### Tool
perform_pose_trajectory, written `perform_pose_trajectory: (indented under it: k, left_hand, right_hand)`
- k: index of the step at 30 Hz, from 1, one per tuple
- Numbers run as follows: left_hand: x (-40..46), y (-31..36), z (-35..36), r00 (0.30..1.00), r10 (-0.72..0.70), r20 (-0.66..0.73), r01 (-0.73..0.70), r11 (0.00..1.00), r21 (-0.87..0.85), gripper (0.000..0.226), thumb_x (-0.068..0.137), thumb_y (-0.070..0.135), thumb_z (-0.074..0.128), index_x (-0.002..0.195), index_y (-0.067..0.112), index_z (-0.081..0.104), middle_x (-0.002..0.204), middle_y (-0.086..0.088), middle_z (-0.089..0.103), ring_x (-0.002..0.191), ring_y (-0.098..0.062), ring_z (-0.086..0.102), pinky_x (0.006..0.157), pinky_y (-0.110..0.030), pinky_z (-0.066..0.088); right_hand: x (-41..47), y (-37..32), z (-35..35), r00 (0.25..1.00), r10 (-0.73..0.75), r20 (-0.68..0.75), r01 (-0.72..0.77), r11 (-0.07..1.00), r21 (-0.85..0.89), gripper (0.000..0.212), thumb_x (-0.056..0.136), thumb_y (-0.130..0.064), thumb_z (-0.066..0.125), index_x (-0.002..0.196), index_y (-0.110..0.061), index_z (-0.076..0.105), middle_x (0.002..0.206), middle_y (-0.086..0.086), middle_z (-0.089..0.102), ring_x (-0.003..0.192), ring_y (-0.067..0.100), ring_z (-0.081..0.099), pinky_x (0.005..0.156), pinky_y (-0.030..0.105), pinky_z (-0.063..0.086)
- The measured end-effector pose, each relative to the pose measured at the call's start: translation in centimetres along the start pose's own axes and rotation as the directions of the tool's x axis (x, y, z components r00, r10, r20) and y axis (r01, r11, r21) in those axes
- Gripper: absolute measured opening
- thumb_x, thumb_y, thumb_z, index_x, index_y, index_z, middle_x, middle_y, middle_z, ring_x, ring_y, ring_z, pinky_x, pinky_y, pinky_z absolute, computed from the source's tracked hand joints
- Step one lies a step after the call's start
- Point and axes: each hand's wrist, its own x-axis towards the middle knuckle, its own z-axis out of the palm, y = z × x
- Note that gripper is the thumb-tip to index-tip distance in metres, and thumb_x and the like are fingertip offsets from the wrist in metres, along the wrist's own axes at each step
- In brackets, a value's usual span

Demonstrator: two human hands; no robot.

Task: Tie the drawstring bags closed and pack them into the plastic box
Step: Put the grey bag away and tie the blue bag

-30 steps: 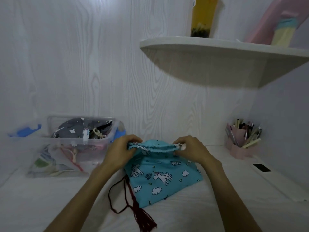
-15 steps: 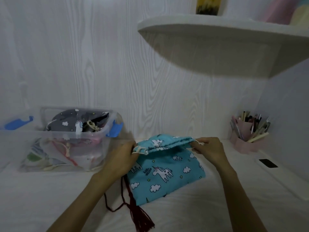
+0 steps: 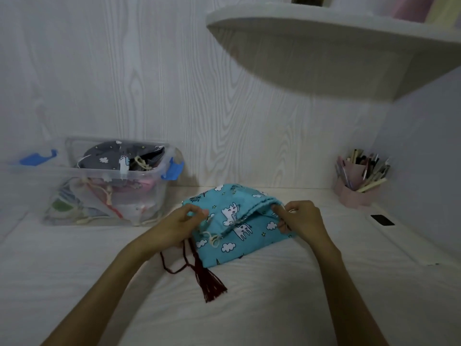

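A blue drawstring bag (image 3: pixel 234 236) printed with unicorns and clouds lies on the white surface in front of me, its top part folded down toward me. My left hand (image 3: pixel 179 224) pinches the bag's left edge near its white cord (image 3: pixel 212 239). My right hand (image 3: pixel 300 218) pinches the right end of the folded top. A clear plastic box (image 3: pixel 109 193) with blue clips stands at the left; a grey drawstring bag (image 3: pixel 112 158) and other bags lie inside it.
A dark red cord with a tassel (image 3: pixel 207 280) lies under the bag's near left corner. A pink pen holder (image 3: pixel 359 183) stands at the far right, with a small black object (image 3: pixel 381 219) near it. A white shelf (image 3: pixel 336 46) juts out overhead.
The bag's gathered top has been folded down toward me over the bag's front. Both hands came nearer with it. The view tilted downward.
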Motion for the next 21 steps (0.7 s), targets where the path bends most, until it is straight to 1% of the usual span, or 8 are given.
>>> perform_pose_trajectory:
  k: [3,6,8,10,14,17,20,21]
  left_hand:
    - [-0.6,-0.2,0.7,0.980,0.196,-0.042,-0.186,0.967,0.176,0.089,0.048,0.080,0.066,0.122,0.040,0.038,0.094,0.013,0.052,0.073,-0.005,0.054,0.065,-0.023,0.049]
    - [-0.6,-0.7,2.8,0.926,0.326,-0.190,-0.211,0.864,0.457,0.087,0.056,0.075,0.067,0.128,0.037,0.036,0.113,0.024,0.042,0.099,-0.006,0.052,0.081,-0.033,0.051]
    - [-0.4,-0.9,3.0,0.844,0.439,-0.308,-0.225,0.811,0.540,0.055,0.076,0.059,0.064,0.121,0.031,0.047,0.106,0.021,0.054,0.094,-0.008,0.058,0.073,-0.032,0.051]
    - [-0.2,-1.4,2.0,0.764,0.578,-0.289,-0.323,0.729,0.604,0.028,0.087,0.040,0.060,0.112,0.028,0.060,0.094,0.010,0.071,0.082,-0.013,0.066,0.063,-0.030,0.049]
    - [-0.9,-1.0,-1.0,0.675,0.733,-0.087,-0.527,0.562,0.637,0.035,0.089,0.033,0.056,0.123,0.027,0.061,0.085,0.003,0.075,0.067,-0.014,0.068,0.048,-0.029,0.049]
    - [-0.8,-0.4,-2.2,0.624,0.781,-0.010,-0.391,0.323,0.862,0.029,0.087,0.026,0.060,0.115,0.018,0.060,0.072,0.002,0.071,0.049,-0.013,0.061,0.036,-0.012,0.020]
    - [-1.0,0.5,-3.0,0.821,0.562,-0.096,-0.094,0.299,0.950,0.023,0.099,0.030,0.043,0.116,0.019,0.055,0.090,0.001,0.063,0.077,-0.020,0.064,0.051,-0.027,0.040]
    - [-1.0,0.6,-3.2,0.864,0.493,-0.107,-0.033,0.266,0.963,0.025,0.100,0.030,0.040,0.116,0.021,0.057,0.085,0.002,0.058,0.079,-0.020,0.062,0.058,-0.030,0.042]
  right_hand:
    - [-0.6,-0.9,-0.4,0.999,0.009,0.053,-0.017,0.986,0.163,0.032,0.083,-0.025,0.071,0.059,-0.005,0.065,0.055,0.007,0.065,0.042,0.008,0.059,0.047,0.017,0.052]
    - [-1.4,-2.2,0.1,0.989,0.024,0.144,-0.072,0.937,0.342,0.028,0.083,-0.024,0.071,0.062,-0.006,0.065,0.058,0.010,0.065,0.045,0.010,0.058,0.053,0.021,0.055]
    - [-1.8,-2.7,0.3,0.985,0.016,0.169,-0.091,0.891,0.445,0.023,0.084,-0.022,0.069,0.067,-0.007,0.066,0.059,0.007,0.065,0.047,0.011,0.059,0.054,0.020,0.055]
    - [-1.6,-2.7,-0.1,0.990,0.014,0.140,-0.084,0.859,0.505,0.018,0.085,-0.021,0.067,0.075,-0.006,0.067,0.061,0.005,0.067,0.051,0.010,0.061,0.055,0.018,0.054]
    - [-0.8,-1.9,-1.9,0.989,0.022,0.150,-0.093,0.871,0.483,0.018,0.085,-0.021,0.067,0.081,-0.004,0.068,0.067,0.006,0.068,0.055,0.010,0.063,0.057,0.017,0.053]
    - [-0.6,-1.8,-2.6,0.936,0.077,0.344,-0.207,0.910,0.360,0.020,0.083,-0.021,0.068,0.083,-0.001,0.069,0.071,0.010,0.070,0.057,0.011,0.066,0.057,0.017,0.054]
    - [-0.5,-1.8,-3.0,0.888,0.187,0.420,-0.245,0.966,0.087,0.025,0.079,-0.026,0.072,0.074,-0.002,0.069,0.067,0.009,0.070,0.054,0.010,0.064,0.052,0.018,0.051]
    - [-0.5,-1.7,-3.1,0.871,0.211,0.444,-0.254,0.967,0.038,0.026,0.078,-0.026,0.073,0.071,-0.002,0.068,0.066,0.009,0.069,0.053,0.010,0.063,0.051,0.018,0.050]
